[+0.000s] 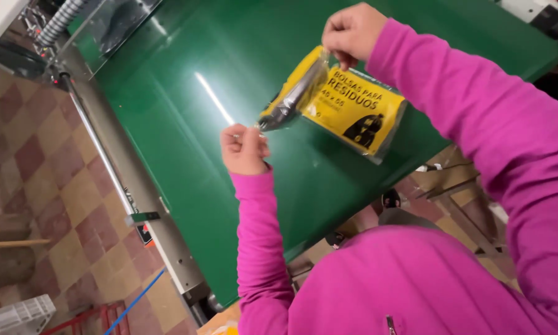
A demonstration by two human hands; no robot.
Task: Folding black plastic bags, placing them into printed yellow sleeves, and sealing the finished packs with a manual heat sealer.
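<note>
Clear plastic film is pinched shut between the fingertips of both hands: the left hand (245, 149) grips the lower corner of a yellow-labelled packet of bags (338, 105), the right hand (351, 31) its upper edge. Its long axis slants from lower left to upper right between them, held above a green conveyor belt (186, 136). A metal side rail (115, 174) and tiled floor (37, 161) lie to the left; nothing blocks the hands.
</note>
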